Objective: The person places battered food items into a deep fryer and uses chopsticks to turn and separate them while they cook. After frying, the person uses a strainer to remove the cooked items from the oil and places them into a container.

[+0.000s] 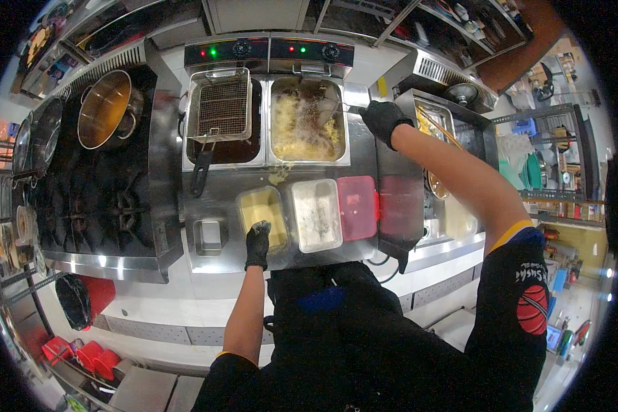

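Note:
My right hand (pixel 383 121), in a black glove, grips the thin handle of a wire skimmer (pixel 329 107). The skimmer's head rests in the foaming oil of the right fryer tank (pixel 346 149), where yellow bits of batter float. My left hand (pixel 258 244), gloved in black too, is over the near part of a clear plastic container (pixel 241 203) of pale yellow batter (pixel 261 208). Its fingers are bunched, and whether they hold anything is hidden. Right of that container are a white powder-dusted tub (pixel 316 216) and a red-lidded container (pixel 358 208).
A wire fry basket (pixel 220 105) with a black handle sits over the left fryer tank. A small metal pan (pixel 209 238) stands on the steel counter. At left, a pot (pixel 104 110) of brown liquid sits on the stove (pixel 95 206). Long chopsticks (pixel 438 126) lie across a tray at right.

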`<state>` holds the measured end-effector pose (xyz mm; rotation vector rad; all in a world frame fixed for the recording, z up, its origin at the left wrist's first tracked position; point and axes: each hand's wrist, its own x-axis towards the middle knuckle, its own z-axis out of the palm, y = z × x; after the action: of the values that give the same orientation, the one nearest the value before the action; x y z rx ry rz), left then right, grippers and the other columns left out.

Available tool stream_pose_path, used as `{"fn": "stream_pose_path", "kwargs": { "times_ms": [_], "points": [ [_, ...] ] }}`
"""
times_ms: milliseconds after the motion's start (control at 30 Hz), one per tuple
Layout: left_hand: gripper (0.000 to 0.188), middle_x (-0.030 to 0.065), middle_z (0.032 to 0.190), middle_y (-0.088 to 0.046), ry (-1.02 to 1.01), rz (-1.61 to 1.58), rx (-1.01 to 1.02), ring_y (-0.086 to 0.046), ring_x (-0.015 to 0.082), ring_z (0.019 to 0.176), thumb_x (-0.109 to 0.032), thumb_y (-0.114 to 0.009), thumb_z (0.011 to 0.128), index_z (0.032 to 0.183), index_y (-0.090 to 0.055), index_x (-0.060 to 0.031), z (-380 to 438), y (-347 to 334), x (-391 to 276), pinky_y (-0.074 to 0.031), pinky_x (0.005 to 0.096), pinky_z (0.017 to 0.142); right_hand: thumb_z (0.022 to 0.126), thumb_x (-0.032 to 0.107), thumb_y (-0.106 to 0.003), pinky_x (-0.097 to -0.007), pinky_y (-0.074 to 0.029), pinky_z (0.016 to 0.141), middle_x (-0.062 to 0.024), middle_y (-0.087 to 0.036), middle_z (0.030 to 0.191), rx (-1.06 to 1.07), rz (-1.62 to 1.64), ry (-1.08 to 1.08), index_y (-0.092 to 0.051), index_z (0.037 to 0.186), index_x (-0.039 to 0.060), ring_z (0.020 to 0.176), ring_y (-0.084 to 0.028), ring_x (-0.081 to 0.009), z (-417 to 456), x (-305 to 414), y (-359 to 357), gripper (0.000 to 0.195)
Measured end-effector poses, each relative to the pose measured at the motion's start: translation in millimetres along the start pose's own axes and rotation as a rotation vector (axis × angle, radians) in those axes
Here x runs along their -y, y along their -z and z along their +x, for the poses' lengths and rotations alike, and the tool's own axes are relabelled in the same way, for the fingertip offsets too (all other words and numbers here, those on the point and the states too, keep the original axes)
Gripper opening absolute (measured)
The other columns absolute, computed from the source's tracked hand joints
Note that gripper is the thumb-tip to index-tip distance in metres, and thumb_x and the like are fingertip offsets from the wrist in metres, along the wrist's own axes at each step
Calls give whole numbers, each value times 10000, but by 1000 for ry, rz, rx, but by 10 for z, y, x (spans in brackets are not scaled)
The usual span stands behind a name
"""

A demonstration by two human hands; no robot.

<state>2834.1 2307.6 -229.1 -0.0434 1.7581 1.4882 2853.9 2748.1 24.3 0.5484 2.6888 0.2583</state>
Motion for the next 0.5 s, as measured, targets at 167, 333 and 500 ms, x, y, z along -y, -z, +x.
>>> {"fn": "stream_pose_path", "kwargs": {
  "times_ms": [167, 333, 500],
  "points": [
    [279, 32, 962, -644, -107, 124, 17, -592, 118, 819, -275, -559, 878, 1072, -622, -85, 54, -49, 39, -453, 269, 622, 828, 249, -501, -446, -518, 684, -174, -660, 869, -85, 66, -22, -680, 845, 49, 790, -656, -320, 144, -21, -56, 269],
    [271, 26, 953, -639, -87, 156, -10, -583, 111, 820, -264, -566, 874, 1075, -620, -90, 26, -54, 74, -451, 271, 650, 827, 264, -512, -432, -524, 698, -162, -670, 864, -11, 42, -62, -689, 881, 71, 812, -659, -309, 320, -100, -298, 268],
    [290, 21, 950, -632, -46, 109, 8, -579, 116, 814, -282, -585, 869, 1075, -613, -81, -59, 42, 149, -445, 270, 654, 811, 136, -494, -408, -527, 725, -158, -666, 929, 112, -97, 139, -676, 964, 86, 857, -653, -314, 140, -60, -41, 243]
  ]
}}
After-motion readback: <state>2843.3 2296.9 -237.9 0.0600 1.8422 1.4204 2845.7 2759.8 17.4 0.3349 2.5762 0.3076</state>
